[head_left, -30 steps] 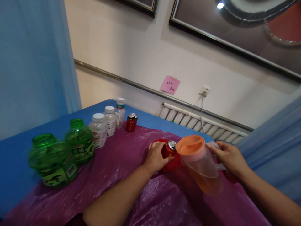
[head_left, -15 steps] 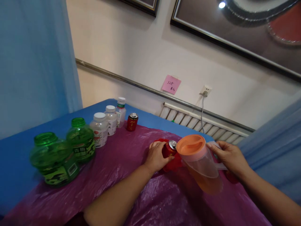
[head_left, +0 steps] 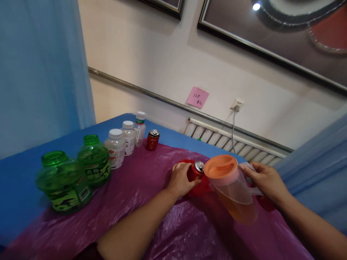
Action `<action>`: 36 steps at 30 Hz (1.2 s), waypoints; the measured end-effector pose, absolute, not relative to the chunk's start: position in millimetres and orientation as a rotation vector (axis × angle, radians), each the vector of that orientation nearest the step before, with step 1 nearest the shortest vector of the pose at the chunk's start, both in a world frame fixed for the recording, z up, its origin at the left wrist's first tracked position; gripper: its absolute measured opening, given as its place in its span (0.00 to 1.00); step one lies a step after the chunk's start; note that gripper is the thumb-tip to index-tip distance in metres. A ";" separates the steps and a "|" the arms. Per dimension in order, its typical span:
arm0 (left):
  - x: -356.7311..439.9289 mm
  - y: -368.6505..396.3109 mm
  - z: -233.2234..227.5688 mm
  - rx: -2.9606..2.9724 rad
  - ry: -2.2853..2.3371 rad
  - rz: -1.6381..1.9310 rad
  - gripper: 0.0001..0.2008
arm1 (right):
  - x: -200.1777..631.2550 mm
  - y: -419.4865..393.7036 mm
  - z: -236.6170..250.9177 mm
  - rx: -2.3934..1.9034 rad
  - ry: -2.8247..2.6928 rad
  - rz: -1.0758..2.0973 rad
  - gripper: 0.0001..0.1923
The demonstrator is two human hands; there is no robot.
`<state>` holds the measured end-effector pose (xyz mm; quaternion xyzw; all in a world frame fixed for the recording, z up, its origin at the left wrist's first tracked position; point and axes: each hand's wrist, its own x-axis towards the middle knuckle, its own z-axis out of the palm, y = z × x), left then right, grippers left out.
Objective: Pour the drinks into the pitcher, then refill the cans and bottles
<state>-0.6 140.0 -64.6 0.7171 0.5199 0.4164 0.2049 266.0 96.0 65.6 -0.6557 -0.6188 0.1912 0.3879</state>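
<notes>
— So, where does the can (head_left: pixel 195 172) sit against the hands?
— Upright on the purple sheet (head_left: pixel 141 195), wrapped from its left side by the left hand (head_left: pixel 181 179), fingers curled round the body, top left bare. Seems to stand on something red (head_left: pixel 202 188), hard to make out.
— And the jug (head_left: pixel 233 187)?
— Just right of the can, nearly touching, tilted with its orange lid (head_left: pixel 220 170) leaning toward the can. Orange liquid pooled in the low side. Held at the handle by the right hand (head_left: pixel 264 180), fingers closed round it, thumb on top near the lid's edge.
— Spout over the can's mouth?
— Close beside it, a little higher; hard to tell whether directly above. Lid's near rim overlaps the can top from this view.
— Long axes?
— Can vertical. Jug slanted, top toward the left hand, base toward the right forearm.
— Which hand nearer the can?
— Left, plainly: already on it. Right one a jug's breadth off.
— Anything else about?
— Well apart, along the left edge of the table (head_left: pixel 27 173): two green jars (head_left: pixel 93 164), three white-capped bottles (head_left: pixel 116 148), a second red can (head_left: pixel 152 140). Pink note (head_left: pixel 197 97) on the wall behind.
</notes>
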 end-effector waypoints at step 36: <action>0.2 138.7 -61.8 2.015 1.469 1.138 0.31 | 267.1 96.5 66.3 -1.695 -1.526 0.543 0.28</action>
